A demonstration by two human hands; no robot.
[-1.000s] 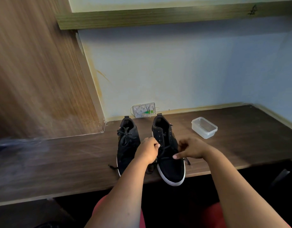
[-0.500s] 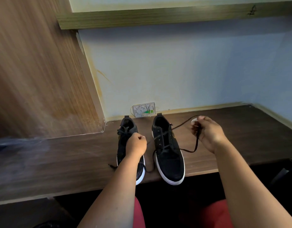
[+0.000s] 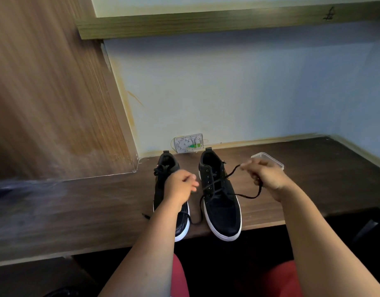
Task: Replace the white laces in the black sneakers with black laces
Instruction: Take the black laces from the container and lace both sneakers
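Fingers of the right hand (image 3: 265, 176) pinch the black lace (image 3: 232, 173); the left hand (image 3: 179, 187) curls, apparently empty. An uneven pull could unthread the sneaker (image 3: 220, 196) overhanging the tabletop's near edge.

Single view only, head-worn wide-angle camera, looking forward and down from above the person's lap. Both forearms enter from the bottom edge, so it sits close behind the hands. It faces a dark wooden desk (image 3: 313, 189) and the pale wall (image 3: 249, 93) behind it. A wood panel (image 3: 45, 93) fills the left side, a shelf edge (image 3: 206, 22) runs along the top. Straight lines bow near the edges. No second view to share anything with.
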